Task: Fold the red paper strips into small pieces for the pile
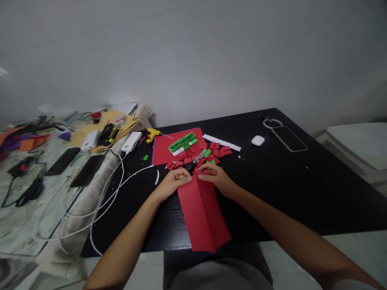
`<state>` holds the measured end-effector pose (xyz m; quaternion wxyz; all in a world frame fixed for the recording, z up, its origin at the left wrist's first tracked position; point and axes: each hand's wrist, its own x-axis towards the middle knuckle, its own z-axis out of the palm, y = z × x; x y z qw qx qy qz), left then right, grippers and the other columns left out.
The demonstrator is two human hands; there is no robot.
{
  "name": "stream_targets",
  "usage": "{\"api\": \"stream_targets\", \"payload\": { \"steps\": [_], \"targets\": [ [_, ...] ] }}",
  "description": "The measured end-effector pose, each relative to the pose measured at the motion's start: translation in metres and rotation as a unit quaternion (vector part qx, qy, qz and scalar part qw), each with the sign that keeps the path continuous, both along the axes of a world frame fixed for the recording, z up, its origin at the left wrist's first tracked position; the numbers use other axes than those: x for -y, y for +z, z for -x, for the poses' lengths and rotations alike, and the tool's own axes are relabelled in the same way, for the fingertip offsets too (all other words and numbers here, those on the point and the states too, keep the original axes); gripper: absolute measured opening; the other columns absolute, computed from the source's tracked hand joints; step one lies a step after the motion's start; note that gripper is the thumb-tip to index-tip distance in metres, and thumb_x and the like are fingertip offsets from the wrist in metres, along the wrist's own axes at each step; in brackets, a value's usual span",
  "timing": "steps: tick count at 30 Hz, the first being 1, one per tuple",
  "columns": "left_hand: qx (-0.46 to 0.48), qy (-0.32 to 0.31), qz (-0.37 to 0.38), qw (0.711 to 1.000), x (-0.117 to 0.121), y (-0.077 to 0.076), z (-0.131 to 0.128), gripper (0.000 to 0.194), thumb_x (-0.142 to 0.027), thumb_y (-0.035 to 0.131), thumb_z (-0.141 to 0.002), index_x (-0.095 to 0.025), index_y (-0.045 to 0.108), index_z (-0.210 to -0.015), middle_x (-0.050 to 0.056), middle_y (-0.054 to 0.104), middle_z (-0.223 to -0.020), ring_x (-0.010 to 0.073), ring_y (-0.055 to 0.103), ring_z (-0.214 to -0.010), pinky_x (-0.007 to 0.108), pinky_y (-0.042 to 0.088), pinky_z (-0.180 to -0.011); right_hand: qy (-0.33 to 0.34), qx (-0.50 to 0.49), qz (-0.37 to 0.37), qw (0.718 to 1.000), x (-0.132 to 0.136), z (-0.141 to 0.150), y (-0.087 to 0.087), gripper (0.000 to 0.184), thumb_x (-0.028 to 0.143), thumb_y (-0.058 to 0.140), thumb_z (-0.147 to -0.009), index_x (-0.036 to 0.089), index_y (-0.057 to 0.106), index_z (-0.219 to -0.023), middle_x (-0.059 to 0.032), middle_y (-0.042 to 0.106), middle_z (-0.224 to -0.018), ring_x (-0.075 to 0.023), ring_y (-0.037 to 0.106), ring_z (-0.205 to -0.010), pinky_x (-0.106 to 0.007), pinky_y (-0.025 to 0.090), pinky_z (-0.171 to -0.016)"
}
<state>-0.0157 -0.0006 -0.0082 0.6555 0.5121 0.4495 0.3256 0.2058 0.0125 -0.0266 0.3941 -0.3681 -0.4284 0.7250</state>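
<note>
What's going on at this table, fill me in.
A person's left hand and right hand hold the far end of a red paper sheet, which has a crease running down its length. Just beyond the hands, scissors lie among small red paper pieces. Farther back on the left is a yellow glue gun.

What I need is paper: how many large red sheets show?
2: one creased sheet held by the left hand and right hand, one flat sheet beyond, partly covered; others may be hidden.
</note>
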Motion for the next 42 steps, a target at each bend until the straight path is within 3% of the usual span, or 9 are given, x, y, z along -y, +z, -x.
{"api": "stream_targets", "payload": {
  "steps": [5,10,13,23,42],
  "targets": [
    [-0.025,-0.029,-0.019,0.999,0.000,0.001,-0.001,0.038,-0.048,0.083,-0.078,-0.014,0.068,-0.085,-0.008,0.046,-0.054,0.0052,0.034,-0.048,0.019,0.024,-0.050,-0.006,0.062,-0.056,0.996,-0.001,-0.001,-0.003,0.034,0.038,0.092,-0.063,0.020,0.074,-0.085,-0.0015,0.076,-0.083,-0.0183,0.071,-0.081,-0.033,0.053,-0.083],
    [-0.054,-0.038,-0.061,0.996,-0.001,0.001,-0.006,0.040,-0.049,0.083,-0.077,-0.013,0.070,-0.086,-0.003,0.059,-0.063,0.0084,0.046,-0.056,0.021,0.032,-0.057,-0.018,0.114,-0.105,0.988,-0.002,0.001,-0.010,0.034,0.042,0.091,-0.062,0.020,0.074,-0.081,-0.0037,0.077,-0.082,-0.0228,0.072,-0.084,-0.040,0.055,-0.086],
    [-0.071,-0.039,-0.076,0.994,0.000,0.002,-0.009,0.039,-0.049,0.081,-0.078,-0.013,0.071,-0.086,-0.003,0.059,-0.063,0.0089,0.046,-0.056,0.022,0.032,-0.057,-0.012,0.124,-0.117,0.985,-0.003,0.002,-0.012,0.032,0.043,0.090,-0.063,0.020,0.076,-0.081,-0.0049,0.078,-0.084,-0.0244,0.072,-0.085,-0.042,0.055,-0.088],
    [-0.103,-0.051,-0.113,0.987,0.003,0.002,-0.011,0.034,-0.046,0.075,-0.083,-0.013,0.071,-0.084,-0.001,0.059,-0.066,0.0097,0.044,-0.059,0.022,0.032,-0.058,0.074,0.143,-0.088,0.983,-0.006,-0.003,-0.008,0.030,0.045,0.086,-0.068,0.018,0.076,-0.076,-0.0043,0.076,-0.075,-0.0202,0.068,-0.071,-0.031,0.049,-0.069],
    [-0.059,0.033,-0.078,0.995,0.006,-0.005,-0.020,0.033,-0.045,0.078,-0.078,-0.014,0.068,-0.078,-0.003,0.056,-0.059,0.0082,0.043,-0.051,0.022,0.028,-0.052,0.020,0.130,-0.096,0.987,0.000,0.004,-0.010,0.027,0.046,0.081,-0.072,0.020,0.074,-0.075,-0.0016,0.072,-0.071,-0.0182,0.062,-0.066,-0.030,0.046,-0.062]
  ]
}}
